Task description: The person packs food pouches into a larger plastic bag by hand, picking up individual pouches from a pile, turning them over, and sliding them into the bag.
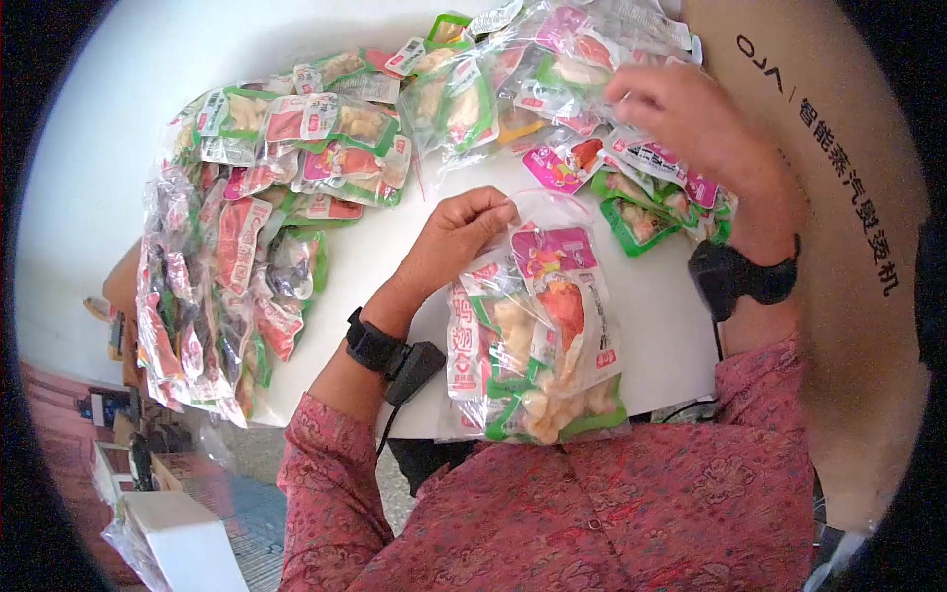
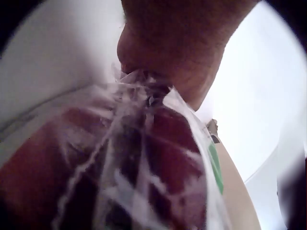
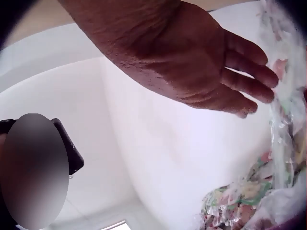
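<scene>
My left hand [image 1: 456, 240] pinches the top edge of a clear plastic bag [image 1: 464, 380] at the table's near side. Inside the bag are several snack packets [image 1: 562, 301] with red, purple and green print and pale pieces showing through. In the left wrist view, the gathered clear plastic [image 2: 144, 153] hangs below the left hand [image 2: 168, 52], whose fingertips are hidden. My right hand [image 1: 691, 113] is raised over loose packets [image 1: 666, 192] at the right, holding nothing. Its fingers stretch out straight in the right wrist view, beside the bagged packets [image 3: 288, 110].
Filled clear bags [image 1: 232, 247] lie heaped along the left side of the white table [image 1: 385, 242]. More bags [image 1: 464, 99] lie at the back. A tall cardboard box [image 1: 848, 326] with printed characters stands along the right side. A white box [image 1: 182, 538] sits low at the left.
</scene>
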Demonstrator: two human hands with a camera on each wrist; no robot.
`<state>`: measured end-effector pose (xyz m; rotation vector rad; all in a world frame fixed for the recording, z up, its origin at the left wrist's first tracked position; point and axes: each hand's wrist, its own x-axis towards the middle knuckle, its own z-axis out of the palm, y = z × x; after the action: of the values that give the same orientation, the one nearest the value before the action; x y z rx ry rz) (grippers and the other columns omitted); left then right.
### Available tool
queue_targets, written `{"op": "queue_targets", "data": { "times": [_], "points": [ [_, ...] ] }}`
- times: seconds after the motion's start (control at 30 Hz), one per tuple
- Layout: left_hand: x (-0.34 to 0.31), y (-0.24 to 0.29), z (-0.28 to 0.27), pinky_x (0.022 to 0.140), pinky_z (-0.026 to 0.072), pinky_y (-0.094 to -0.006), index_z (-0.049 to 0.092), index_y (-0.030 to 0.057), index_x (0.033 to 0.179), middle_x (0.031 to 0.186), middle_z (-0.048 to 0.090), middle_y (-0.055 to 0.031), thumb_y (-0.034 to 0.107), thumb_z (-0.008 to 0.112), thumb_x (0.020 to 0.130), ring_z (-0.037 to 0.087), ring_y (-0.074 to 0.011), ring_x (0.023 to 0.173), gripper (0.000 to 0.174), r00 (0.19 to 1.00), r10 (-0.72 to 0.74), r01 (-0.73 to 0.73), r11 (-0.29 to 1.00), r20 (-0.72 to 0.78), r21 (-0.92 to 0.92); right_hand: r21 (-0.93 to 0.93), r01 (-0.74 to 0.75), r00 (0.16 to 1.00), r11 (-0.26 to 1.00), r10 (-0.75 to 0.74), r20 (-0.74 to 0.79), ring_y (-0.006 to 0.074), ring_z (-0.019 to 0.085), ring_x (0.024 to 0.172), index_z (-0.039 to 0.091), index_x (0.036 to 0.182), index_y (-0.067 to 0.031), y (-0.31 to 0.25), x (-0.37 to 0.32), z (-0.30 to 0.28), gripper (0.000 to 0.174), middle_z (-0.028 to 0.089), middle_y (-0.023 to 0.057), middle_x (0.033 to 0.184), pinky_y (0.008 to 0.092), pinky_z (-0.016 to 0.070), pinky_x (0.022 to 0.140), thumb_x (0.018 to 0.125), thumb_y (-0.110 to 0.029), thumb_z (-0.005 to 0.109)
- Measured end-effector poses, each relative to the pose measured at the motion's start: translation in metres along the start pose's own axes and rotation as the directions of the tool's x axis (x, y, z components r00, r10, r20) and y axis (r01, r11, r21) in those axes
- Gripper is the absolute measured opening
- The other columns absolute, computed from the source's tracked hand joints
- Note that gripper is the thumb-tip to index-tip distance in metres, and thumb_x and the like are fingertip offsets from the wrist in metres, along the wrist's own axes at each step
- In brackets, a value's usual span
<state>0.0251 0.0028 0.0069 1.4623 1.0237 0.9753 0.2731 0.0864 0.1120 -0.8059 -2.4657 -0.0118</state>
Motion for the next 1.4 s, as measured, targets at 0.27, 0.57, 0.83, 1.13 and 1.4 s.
{"op": "queue_targets", "data": {
  "times": [0.27, 0.57, 0.83, 1.13, 1.4],
  "points": [
    [-0.002, -0.015, -0.007, 0.049, 0.0313, -0.0141, 0.056, 0.0067, 0.084, 0.070, 0.049, 0.0084, 0.021, 0.050, 0.088, 0.039, 0.0010, 0.057, 0.016, 0.999, -0.033, 0.034, 0.994, 0.003, -0.108, -0.147, 0.170, 0.926, 0.974, -0.106, 0.362, 0.0306, 0.053, 0.089, 0.057, 0.085, -0.0053, -0.014, -0.002, 0.098, 0.016, 0.057, 0.0134, 0.090, 0.0425, 0.0422, 0.070, 0.074, -0.015, 0.049],
    [-0.005, -0.012, -0.009, 0.045, 0.0306, -0.0157, 0.054, 0.0055, 0.091, 0.070, 0.050, 0.0024, 0.035, 0.040, 0.090, 0.038, -0.0018, 0.052, 0.033, 0.994, 0.014, -0.053, 0.923, -0.104, -0.380, -0.494, 0.221, 0.975, 0.841, -0.189, 0.114, 0.0250, 0.042, 0.111, 0.053, 0.105, -0.0096, -0.016, -0.001, 0.118, 0.029, 0.050, 0.0101, 0.110, 0.0473, 0.0332, 0.085, 0.076, -0.012, 0.047],
    [-0.004, -0.013, -0.009, 0.036, 0.0255, -0.0154, 0.053, 0.0060, 0.093, 0.075, 0.052, 0.0007, 0.031, 0.040, 0.091, 0.035, -0.0026, 0.047, 0.028, 0.988, 0.084, -0.133, 0.898, -0.132, -0.421, -0.071, 0.074, 0.922, 0.995, -0.096, -0.376, 0.0217, 0.058, 0.071, 0.061, 0.089, -0.0051, -0.027, 0.028, 0.087, 0.016, 0.060, 0.0089, 0.078, 0.0347, 0.0438, 0.070, 0.077, -0.012, 0.052],
    [-0.001, -0.017, -0.006, 0.038, 0.0247, -0.0171, 0.047, 0.0084, 0.106, 0.070, 0.049, 0.0013, 0.031, 0.046, 0.088, 0.032, -0.0032, 0.046, 0.029, 0.980, 0.100, -0.156, 0.921, -0.171, -0.357, 0.723, -0.149, 0.853, 0.675, 0.457, -0.251, 0.0052, 0.052, 0.054, 0.059, 0.092, -0.0012, -0.048, 0.039, 0.066, 0.020, 0.059, 0.0008, 0.071, 0.0188, 0.0435, 0.047, 0.085, -0.018, 0.051],
    [-0.002, -0.012, -0.010, 0.037, 0.0280, -0.0177, 0.047, 0.0082, 0.105, 0.080, 0.061, -0.0027, 0.032, 0.049, 0.086, 0.036, -0.0042, 0.043, 0.031, 0.983, 0.109, -0.170, 0.841, -0.148, -0.513, 0.848, -0.191, 0.863, 0.495, 0.497, -0.095, 0.0055, 0.054, 0.058, 0.058, 0.094, -0.0030, -0.058, 0.044, 0.090, 0.020, 0.060, 0.0008, 0.074, 0.0188, 0.0436, 0.049, 0.086, -0.020, 0.051]
  ]
}}
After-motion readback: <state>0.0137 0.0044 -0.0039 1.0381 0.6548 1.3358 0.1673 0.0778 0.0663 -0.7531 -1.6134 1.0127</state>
